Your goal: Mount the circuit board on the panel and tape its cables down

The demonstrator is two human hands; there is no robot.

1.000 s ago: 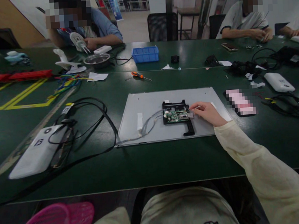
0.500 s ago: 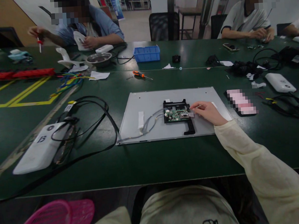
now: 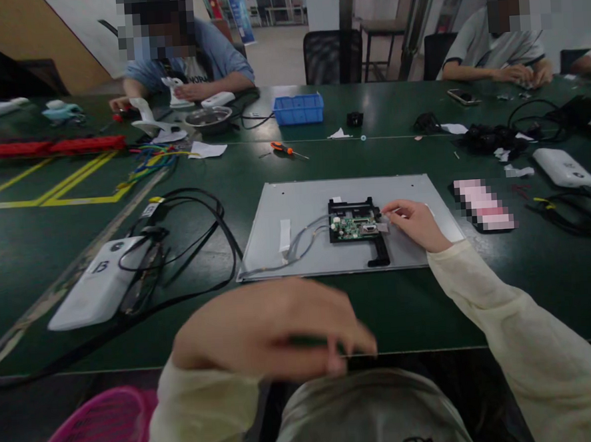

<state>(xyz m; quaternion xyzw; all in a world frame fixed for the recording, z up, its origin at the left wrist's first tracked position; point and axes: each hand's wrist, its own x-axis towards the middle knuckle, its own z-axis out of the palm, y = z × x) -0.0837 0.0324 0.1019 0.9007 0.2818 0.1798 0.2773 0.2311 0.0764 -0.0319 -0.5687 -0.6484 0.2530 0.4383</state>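
A grey metal panel point(image 3: 304, 197) lies flat on the table. On it sits a black plastic bracket point(image 3: 379, 250) around a green circuit board point(image 3: 353, 227). Grey cables point(image 3: 304, 237) run from the board's left side to the panel's lower left corner. My right hand point(image 3: 418, 223) is at the bracket's right edge, thumb and forefinger closed together; anything between them is too small to make out. Blurred by motion, my left hand point(image 3: 266, 326) hovers over the table's front edge, fingers bent with a gap from the thumb, and nothing shows in it.
Left of the panel lie a white device point(image 3: 96, 280) and black cables point(image 3: 221, 232). A phone point(image 3: 485, 206) rests to the right. Beyond the panel are an orange screwdriver point(image 3: 284, 148), a blue basket point(image 3: 299, 111) and a metal bowl point(image 3: 209, 119). Co-workers sit across the table.
My left hand has come into view from below. My right hand stays by the bracket's right edge. Across the table, a co-worker's hand with a red-handled tool has lowered to the tabletop.
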